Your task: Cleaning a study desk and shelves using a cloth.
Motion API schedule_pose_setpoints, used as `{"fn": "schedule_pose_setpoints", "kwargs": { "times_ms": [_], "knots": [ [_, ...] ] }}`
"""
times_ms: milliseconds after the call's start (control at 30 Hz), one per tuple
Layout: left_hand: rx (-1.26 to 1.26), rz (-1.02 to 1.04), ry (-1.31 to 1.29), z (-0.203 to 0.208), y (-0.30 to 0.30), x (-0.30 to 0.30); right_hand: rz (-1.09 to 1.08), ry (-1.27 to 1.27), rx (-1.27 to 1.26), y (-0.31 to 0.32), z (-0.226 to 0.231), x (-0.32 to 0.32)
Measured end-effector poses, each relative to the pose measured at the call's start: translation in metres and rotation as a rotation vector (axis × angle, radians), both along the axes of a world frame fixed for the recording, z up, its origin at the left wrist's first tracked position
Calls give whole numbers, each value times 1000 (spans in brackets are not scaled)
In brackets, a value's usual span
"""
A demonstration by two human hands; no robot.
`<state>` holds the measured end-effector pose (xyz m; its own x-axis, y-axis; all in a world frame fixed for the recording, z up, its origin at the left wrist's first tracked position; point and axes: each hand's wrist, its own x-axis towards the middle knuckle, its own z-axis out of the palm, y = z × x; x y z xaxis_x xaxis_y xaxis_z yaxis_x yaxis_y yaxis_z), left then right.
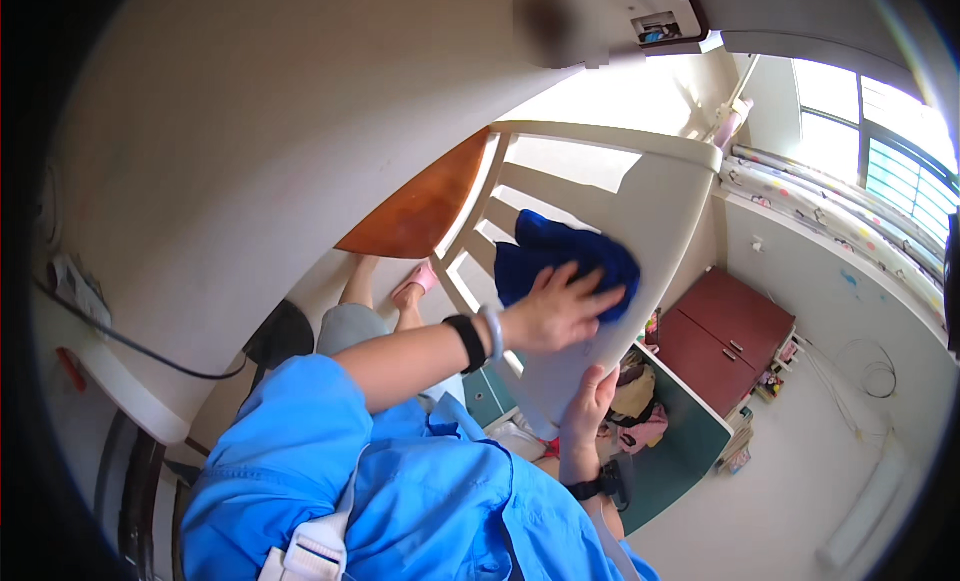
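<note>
A white slatted panel [657, 198] with a broad top rail slants across the middle of the view. A dark blue cloth [540, 239] lies bunched on its broad rail. My left hand [560, 309] rests on the cloth with its fingers spread, pressing it against the rail. The wrist has a pale bangle and a black band. Closer to me, my right hand [588, 409] is closed round the panel's near edge, its thumb side showing and its other fingers partly hidden. A black watch sits on that wrist.
Below the panel stands an open green drawer or box [690, 451] with clothes in it. A dark red cabinet [730, 326] is at the right, beside small items on the floor. A brown wooden board [425, 206] lies beyond the slats. A foot in a pink slipper [420, 277] shows nearby.
</note>
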<state>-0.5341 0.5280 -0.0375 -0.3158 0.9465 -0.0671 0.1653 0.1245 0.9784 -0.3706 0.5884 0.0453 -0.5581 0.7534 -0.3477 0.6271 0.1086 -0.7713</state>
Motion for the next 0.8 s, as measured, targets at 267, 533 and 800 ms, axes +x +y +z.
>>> {"fn": "schedule_pose_setpoints", "kwargs": {
  "times_ms": [267, 533, 800],
  "knots": [
    [-115, 417, -208, -130, 65, -93, 19, -41, -33, -4, 4, -10],
    [-56, 532, -324, -135, 28, -50, -53, 47, -111, -3, 5, -12],
    [115, 438, -17, -76, 32, -22, -51, -12, -61, -2, 1, -5]
  ]
}}
